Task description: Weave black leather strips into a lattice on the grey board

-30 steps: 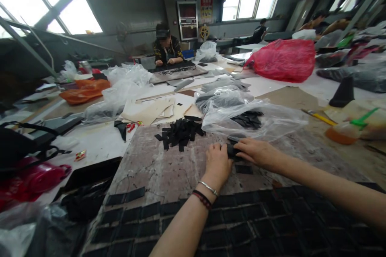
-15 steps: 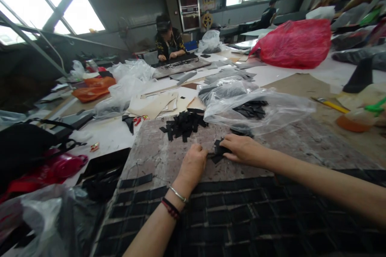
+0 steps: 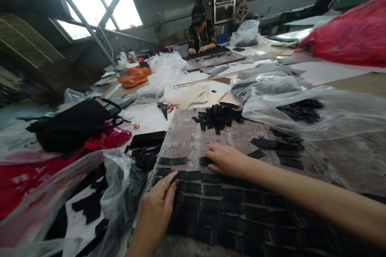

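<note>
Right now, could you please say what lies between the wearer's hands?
The head view shows flat black pieces on the board between the left hand and right hand.

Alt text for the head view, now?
A person's right hand touches a black piece on a worn board; their left hand is at the left end of rows of similar pieces. Beyond lie a black pile and clear plastic bag.

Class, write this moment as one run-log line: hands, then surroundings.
left hand: over laid-out black strips, grip unclear | right hand: at one black strip, grip unclear | beyond: loose black pile, clear plastic bag
</note>
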The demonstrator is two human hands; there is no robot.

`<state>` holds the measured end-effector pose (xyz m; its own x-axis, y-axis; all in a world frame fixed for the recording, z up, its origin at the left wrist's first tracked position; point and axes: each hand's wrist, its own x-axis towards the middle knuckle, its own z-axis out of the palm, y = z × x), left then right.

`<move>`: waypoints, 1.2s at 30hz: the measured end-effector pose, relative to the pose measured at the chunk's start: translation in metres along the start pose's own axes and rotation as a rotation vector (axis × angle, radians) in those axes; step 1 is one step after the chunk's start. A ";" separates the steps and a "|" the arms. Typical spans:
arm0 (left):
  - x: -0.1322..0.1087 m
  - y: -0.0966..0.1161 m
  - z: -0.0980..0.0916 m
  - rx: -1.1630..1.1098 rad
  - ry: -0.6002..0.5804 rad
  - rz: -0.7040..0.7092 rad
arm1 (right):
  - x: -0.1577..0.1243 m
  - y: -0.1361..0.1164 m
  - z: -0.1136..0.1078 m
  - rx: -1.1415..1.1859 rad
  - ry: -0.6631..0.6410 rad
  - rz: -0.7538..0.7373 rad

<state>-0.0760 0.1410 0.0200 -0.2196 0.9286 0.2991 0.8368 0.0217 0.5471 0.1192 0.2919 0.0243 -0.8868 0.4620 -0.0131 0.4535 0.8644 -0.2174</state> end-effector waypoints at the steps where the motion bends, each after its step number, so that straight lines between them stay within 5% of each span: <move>1: -0.006 -0.002 -0.003 -0.011 0.014 -0.008 | 0.007 -0.003 0.001 0.001 -0.006 -0.006; 11: -0.035 -0.018 -0.013 -0.029 0.024 0.126 | 0.042 -0.021 0.005 -0.042 -0.057 -0.030; 36: -0.053 -0.030 -0.026 -0.121 0.024 0.210 | 0.004 -0.002 -0.008 -0.175 -0.158 0.007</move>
<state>-0.1027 0.0817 0.0087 -0.0600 0.8988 0.4342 0.7997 -0.2171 0.5598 0.1151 0.2934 0.0327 -0.8802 0.4433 -0.1695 0.4562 0.8887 -0.0447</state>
